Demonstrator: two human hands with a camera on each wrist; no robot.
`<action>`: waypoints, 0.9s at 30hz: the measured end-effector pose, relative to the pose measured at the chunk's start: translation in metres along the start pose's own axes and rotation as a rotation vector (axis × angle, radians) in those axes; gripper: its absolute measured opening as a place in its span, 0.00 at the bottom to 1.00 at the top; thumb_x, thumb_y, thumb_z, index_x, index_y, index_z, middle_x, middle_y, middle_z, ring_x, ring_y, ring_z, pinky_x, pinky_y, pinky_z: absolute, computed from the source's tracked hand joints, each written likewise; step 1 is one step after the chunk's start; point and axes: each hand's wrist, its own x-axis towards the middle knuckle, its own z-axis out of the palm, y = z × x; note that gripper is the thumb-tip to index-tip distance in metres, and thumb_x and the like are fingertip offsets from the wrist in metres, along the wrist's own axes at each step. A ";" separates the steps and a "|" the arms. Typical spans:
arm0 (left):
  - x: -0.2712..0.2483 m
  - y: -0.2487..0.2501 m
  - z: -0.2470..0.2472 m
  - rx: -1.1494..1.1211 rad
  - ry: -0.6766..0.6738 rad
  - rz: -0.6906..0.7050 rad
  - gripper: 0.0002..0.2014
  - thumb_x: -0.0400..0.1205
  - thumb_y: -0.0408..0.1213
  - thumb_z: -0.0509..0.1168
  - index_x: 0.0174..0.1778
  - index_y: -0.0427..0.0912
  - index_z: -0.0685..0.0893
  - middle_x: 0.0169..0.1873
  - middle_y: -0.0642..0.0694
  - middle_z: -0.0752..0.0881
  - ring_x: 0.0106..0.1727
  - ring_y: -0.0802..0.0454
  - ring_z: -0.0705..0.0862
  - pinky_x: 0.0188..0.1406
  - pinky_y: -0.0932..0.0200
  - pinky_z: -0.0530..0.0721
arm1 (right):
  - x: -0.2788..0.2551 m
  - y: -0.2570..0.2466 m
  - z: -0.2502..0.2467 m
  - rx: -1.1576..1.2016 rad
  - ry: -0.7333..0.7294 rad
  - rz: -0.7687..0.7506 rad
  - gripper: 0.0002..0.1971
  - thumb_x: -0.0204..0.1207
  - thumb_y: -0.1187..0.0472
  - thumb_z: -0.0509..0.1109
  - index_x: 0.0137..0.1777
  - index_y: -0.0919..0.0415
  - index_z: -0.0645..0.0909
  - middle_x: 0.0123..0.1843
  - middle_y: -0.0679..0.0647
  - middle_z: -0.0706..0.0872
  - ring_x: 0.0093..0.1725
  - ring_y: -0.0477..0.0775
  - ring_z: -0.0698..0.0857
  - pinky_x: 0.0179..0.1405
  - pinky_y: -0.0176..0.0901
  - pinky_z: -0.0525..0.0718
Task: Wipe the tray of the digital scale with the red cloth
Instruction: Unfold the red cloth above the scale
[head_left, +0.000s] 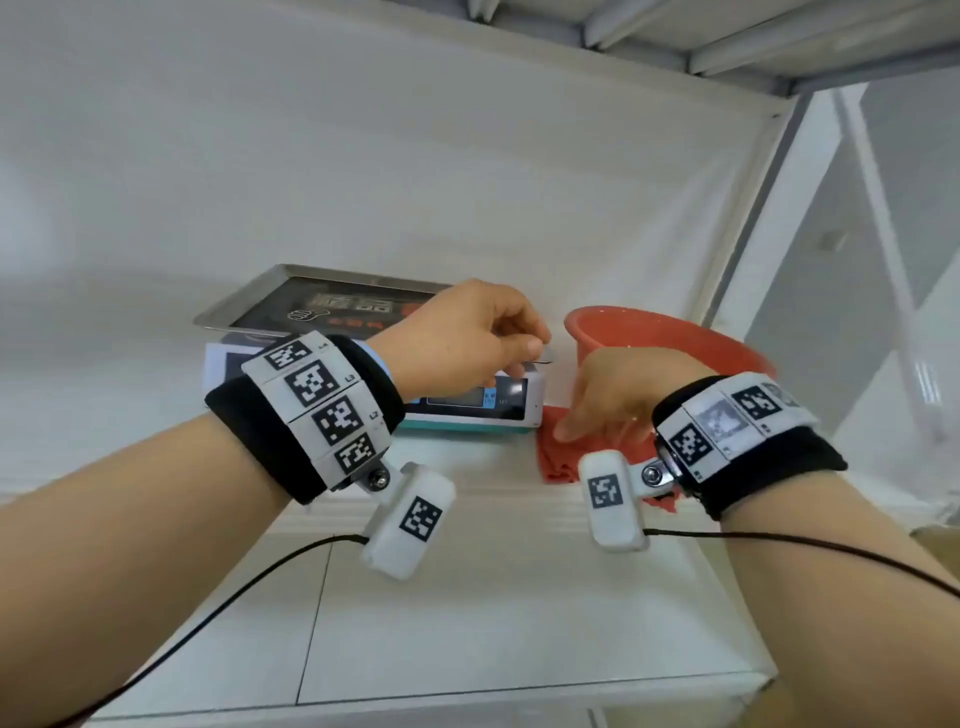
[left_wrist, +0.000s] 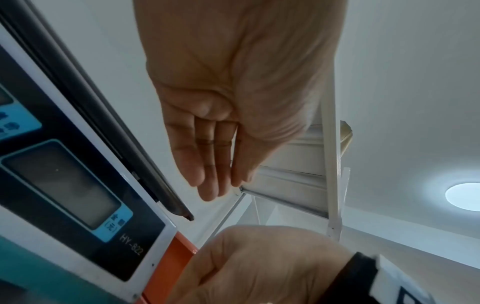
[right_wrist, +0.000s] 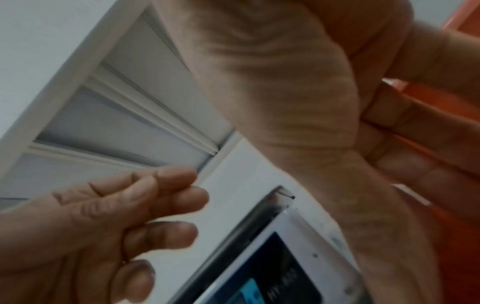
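Red cloth (head_left: 558, 457) lies under the right hand (head_left: 618, 395).

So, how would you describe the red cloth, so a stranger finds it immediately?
On the white shelf, look right of the digital scale. The red cloth lies crumpled under the right hand, before the red basin. It is soft and flat; the basin is rigid.

Close up and blurred, the right hand (right_wrist: 324, 102) fills the upper frame, its fingers (right_wrist: 420, 123) curled against something orange (right_wrist: 441, 174). The left hand (right_wrist: 91, 236) comes in from the lower left, fingers loosely bent and holding nothing. Between them sits the corner of the digital scale (right_wrist: 293, 253), with the tray (right_wrist: 259, 222) edge above its dark panel.
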 end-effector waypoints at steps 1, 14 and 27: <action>0.000 0.001 0.000 0.008 -0.001 -0.005 0.04 0.82 0.36 0.67 0.49 0.46 0.87 0.41 0.49 0.90 0.42 0.57 0.90 0.41 0.52 0.90 | 0.003 0.002 0.003 -0.047 -0.039 0.013 0.21 0.69 0.43 0.80 0.51 0.60 0.91 0.44 0.51 0.95 0.44 0.53 0.93 0.56 0.54 0.91; -0.002 0.002 0.001 -0.021 -0.010 -0.079 0.04 0.82 0.36 0.67 0.49 0.44 0.87 0.41 0.48 0.90 0.43 0.54 0.91 0.40 0.55 0.90 | -0.009 0.018 -0.022 0.175 0.005 0.030 0.09 0.83 0.60 0.68 0.58 0.64 0.84 0.56 0.61 0.91 0.55 0.61 0.91 0.55 0.58 0.91; 0.006 0.022 -0.011 -0.391 -0.004 -0.263 0.25 0.80 0.57 0.65 0.53 0.35 0.86 0.45 0.39 0.92 0.46 0.43 0.91 0.51 0.46 0.88 | -0.026 -0.014 -0.067 0.661 0.158 -0.320 0.07 0.82 0.60 0.70 0.44 0.59 0.85 0.39 0.55 0.90 0.35 0.52 0.88 0.37 0.44 0.86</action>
